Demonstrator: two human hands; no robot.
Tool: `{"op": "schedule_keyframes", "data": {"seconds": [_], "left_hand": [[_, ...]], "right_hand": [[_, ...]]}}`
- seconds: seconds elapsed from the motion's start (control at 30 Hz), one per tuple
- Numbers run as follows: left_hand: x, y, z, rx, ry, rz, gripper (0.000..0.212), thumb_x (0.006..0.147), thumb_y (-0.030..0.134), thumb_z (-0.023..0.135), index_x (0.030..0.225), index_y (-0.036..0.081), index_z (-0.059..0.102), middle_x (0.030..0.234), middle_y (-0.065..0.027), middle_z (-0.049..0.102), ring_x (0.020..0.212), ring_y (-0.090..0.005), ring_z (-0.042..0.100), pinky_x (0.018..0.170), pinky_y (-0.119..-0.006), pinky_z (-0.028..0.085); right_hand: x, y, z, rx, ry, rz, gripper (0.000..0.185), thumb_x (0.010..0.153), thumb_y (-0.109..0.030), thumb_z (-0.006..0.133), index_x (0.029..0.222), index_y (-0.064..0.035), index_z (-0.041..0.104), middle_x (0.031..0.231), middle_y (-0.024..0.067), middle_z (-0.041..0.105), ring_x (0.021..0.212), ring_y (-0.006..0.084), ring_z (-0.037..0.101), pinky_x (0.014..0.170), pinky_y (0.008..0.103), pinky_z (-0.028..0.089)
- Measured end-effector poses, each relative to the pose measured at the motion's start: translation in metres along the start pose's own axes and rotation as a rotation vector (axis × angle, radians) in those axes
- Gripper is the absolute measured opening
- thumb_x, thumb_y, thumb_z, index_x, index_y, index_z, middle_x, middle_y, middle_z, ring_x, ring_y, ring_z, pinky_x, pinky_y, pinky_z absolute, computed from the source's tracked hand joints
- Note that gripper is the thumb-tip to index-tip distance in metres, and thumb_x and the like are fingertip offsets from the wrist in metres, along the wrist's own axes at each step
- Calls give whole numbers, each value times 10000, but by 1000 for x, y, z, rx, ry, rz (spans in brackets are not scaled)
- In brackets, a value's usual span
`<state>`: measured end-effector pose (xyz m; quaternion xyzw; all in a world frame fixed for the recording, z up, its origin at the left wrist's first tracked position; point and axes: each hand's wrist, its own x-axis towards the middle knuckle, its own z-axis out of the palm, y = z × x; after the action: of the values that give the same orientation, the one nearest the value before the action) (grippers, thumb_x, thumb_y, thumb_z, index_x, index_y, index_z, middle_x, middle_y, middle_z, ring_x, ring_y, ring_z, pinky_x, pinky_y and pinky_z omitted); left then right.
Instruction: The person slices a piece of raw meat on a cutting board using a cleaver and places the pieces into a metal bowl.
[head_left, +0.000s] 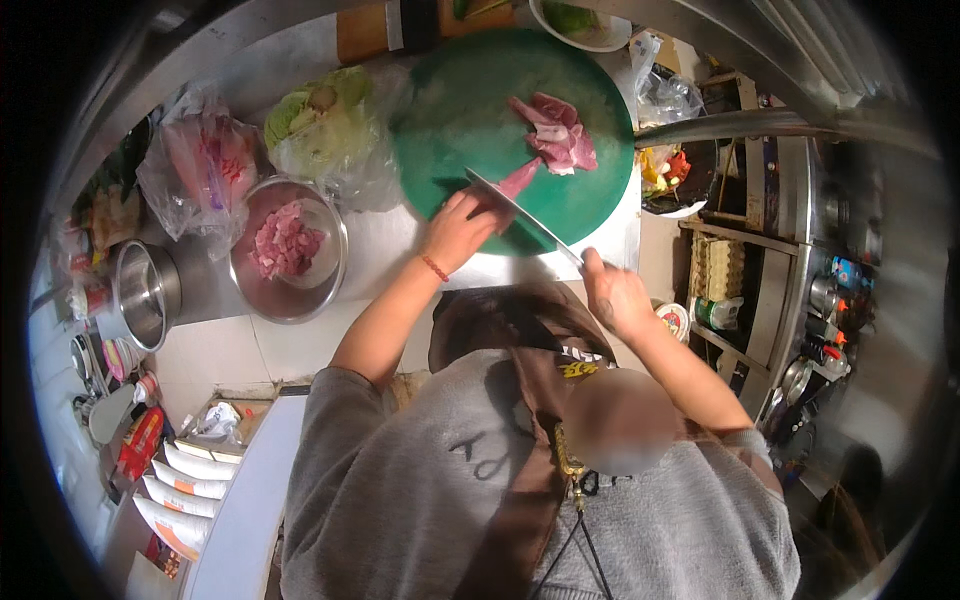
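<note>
On the round green cutting board (450, 97), my left hand (466, 229) presses on a strip of raw meat (519, 178) near the board's front edge. The fingertips are partly hidden by the blade. My right hand (616, 296) grips the handle of a kitchen knife (529, 217), whose blade slants up and left across the strip beside my left fingers. Farther back on the right of the board lies a pile of raw meat slices (559, 135). Cut meat pieces (285, 240) lie in a steel bowl (335, 281) left of the board.
A cabbage in plastic (322, 127) and a plastic bag with red contents (206, 161) stand left of the board. Farther left is an empty steel bowl (146, 296). A white bowl with greens (611, 37) sits behind the board; a scrap bin (701, 199) stands at the right.
</note>
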<state>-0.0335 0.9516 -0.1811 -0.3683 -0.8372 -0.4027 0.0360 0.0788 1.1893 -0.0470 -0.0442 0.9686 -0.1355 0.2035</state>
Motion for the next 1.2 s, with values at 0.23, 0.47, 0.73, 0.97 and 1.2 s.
{"op": "schedule_keyframes", "data": {"seconds": [0.23, 0.47, 0.73, 0.97, 1.2], "left_hand": [[5, 0, 2, -102, 16, -5, 202, 742, 76, 684, 942, 95, 666, 1055, -93, 579, 1024, -310, 547, 852, -402, 473], [-6, 3, 20, 59, 237, 3, 216, 748, 62, 686, 963, 76, 670, 1064, -111, 596, 1035, -329, 551, 895, -414, 458], [-3, 8, 17, -28, 240, 40, 189, 773, 68, 670, 960, 48, 666, 1015, -118, 630, 971, -324, 589, 858, -407, 478], [5, -7, 9, 4, 217, -68, 166, 773, 55, 676, 940, 53, 677, 999, -98, 635, 958, -315, 587, 833, -395, 484], [10, 4, 5, -15, 102, -22, 176, 754, 26, 651, 920, 79, 674, 982, -68, 636, 941, -290, 591, 818, -381, 490]], "right_hand": [[107, -32, -3, -13, -7, -34, 205, 874, -101, 452, 1068, -36, 429, 761, 205, 650, 744, 399, 648, 655, 507, 502], [53, -14, -42, 32, -66, 20, 185, 917, -178, 462, 1068, -75, 432, 729, 219, 633, 717, 427, 626, 637, 520, 483], [25, -8, -39, -38, -273, 77, 243, 868, -132, 488, 1089, -61, 412, 784, 212, 650, 757, 411, 640, 662, 505, 489], [102, -31, -1, 14, -53, -8, 216, 915, -191, 479, 1079, -51, 462, 794, 221, 656, 760, 415, 644, 669, 507, 494], [82, -13, -5, 75, -50, -25, 205, 927, -209, 499, 1055, -58, 448, 743, 218, 645, 729, 422, 632, 656, 521, 485]]}}
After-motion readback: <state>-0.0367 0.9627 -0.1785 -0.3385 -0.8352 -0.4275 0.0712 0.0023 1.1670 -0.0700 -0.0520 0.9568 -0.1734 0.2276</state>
